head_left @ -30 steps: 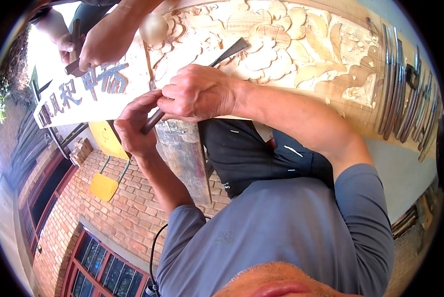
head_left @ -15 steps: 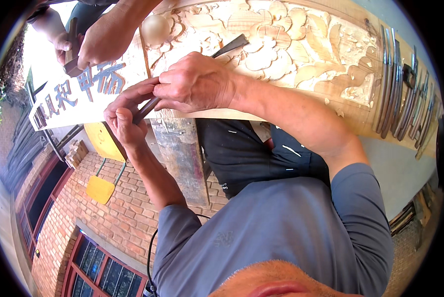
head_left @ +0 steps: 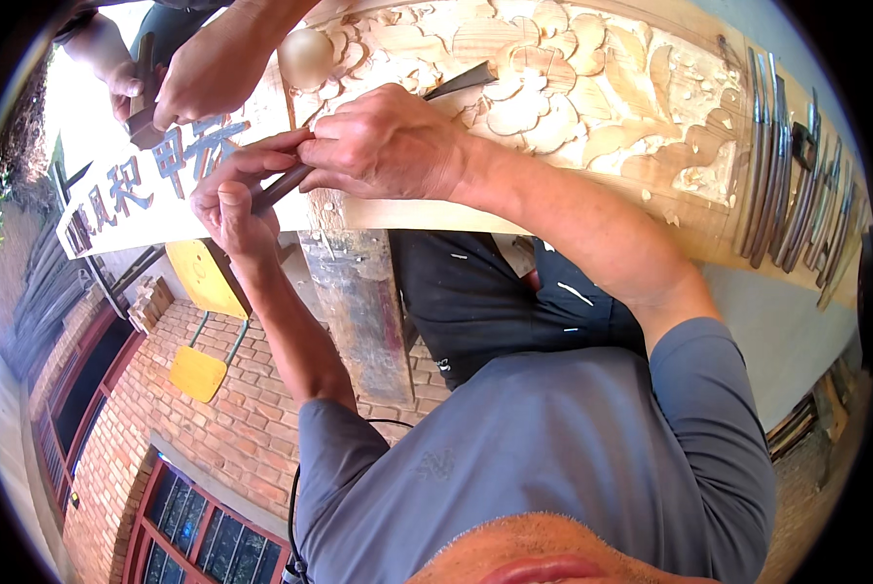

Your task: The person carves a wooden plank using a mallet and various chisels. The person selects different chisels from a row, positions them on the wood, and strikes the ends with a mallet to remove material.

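Note:
A wood chisel [head_left: 464, 80] with a dark handle and a flared metal blade slants across the carved board [head_left: 427, 216], handle end toward me. My right hand [head_left: 388, 141] is closed around its middle, hiding the part where handle and blade meet. At the lower end of the handle, my left hand [head_left: 237, 200] curls its fingers over the wood, with the thumb standing apart. The blade's end lies over or on the carved flower relief [head_left: 519, 102]; whether it touches cannot be made out. Both hands are above the board's near edge.
Several carving tools [head_left: 782, 175] lie in a row at the board's right end. At far left, another person's hands [head_left: 198, 83] hold a hammer-like tool [head_left: 145, 102] above cut characters [head_left: 169, 161]. A wooden trestle [head_left: 354, 302] and a yellow chair [head_left: 203, 282] stand below.
My left hand has moved slightly up and left with the handle. The chisel's blade has shifted a little up and right, and turned slightly. The other person's hands have barely moved.

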`<state>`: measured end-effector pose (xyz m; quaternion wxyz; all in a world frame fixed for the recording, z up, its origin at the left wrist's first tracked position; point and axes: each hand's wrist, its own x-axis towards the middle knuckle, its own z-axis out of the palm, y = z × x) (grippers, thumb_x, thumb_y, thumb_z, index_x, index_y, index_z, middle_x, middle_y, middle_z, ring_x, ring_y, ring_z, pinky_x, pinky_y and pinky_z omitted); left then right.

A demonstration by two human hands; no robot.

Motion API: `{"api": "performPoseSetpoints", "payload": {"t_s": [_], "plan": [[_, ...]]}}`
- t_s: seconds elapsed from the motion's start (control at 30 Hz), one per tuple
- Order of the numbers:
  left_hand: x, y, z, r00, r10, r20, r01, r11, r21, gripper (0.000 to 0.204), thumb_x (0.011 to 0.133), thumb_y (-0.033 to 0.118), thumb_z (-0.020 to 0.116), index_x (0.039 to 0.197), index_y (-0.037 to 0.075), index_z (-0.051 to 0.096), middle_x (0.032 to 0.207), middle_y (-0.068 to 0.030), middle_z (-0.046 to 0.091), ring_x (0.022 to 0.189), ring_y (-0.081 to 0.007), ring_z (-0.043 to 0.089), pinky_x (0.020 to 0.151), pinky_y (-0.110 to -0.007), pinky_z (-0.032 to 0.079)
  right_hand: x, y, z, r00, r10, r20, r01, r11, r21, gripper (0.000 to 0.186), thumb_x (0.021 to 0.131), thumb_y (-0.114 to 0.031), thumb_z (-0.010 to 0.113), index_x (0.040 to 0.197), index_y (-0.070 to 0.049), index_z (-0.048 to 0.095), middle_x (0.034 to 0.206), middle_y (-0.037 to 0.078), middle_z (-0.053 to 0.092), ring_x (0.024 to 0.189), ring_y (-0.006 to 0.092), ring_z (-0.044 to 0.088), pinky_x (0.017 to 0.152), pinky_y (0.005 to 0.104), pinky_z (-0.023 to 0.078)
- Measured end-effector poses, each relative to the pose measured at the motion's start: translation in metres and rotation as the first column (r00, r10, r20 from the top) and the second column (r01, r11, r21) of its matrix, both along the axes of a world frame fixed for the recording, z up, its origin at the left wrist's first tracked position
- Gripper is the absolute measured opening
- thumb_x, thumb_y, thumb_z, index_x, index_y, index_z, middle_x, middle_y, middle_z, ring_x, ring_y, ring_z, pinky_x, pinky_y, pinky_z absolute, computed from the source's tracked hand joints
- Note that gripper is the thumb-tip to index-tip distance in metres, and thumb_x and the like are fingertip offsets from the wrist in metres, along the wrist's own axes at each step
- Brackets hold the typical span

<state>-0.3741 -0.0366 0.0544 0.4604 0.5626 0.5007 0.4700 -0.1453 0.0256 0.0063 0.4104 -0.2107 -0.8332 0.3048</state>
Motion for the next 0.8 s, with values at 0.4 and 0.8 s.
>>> {"api": "performPoseSetpoints", "payload": {"t_s": [0.4, 0.8], "plan": [[-0.016, 0.0, -0.022, 0.995, 0.084, 0.061, -0.092, 0.986, 0.138, 0.086, 0.115, 0.062, 0.031, 0.098, -0.009, 0.077, 0.104, -0.0307, 0.079, 0.099, -0.0404, 0.079, 0.094, -0.051, 0.063, -0.003, -0.006, -0.021, 0.999, -0.048, 0.026, 0.046, 0.997, 0.061, 0.028, 0.086, -0.032, 0.087, 0.089, -0.012, 0.069, 0.078, 0.003, 0.066, 0.073, 0.0229, 0.073, 0.063, 0.0369, 0.06], [-0.023, 0.003, -0.021, 0.986, 0.036, 0.16, -0.052, 0.994, 0.095, 0.108, 0.108, 0.08, 0.018, 0.104, -0.013, 0.074, 0.11, -0.0353, 0.076, 0.11, -0.0467, 0.076, 0.103, -0.053, 0.062, -0.002, 0.002, -0.017, 0.991, -0.079, 0.103, 0.069, 0.992, 0.102, 0.026, 0.085, -0.033, 0.087, 0.097, -0.012, 0.075, 0.081, 0.002, 0.069, 0.072, 0.0213, 0.073, 0.062, 0.0338, 0.06]]}}
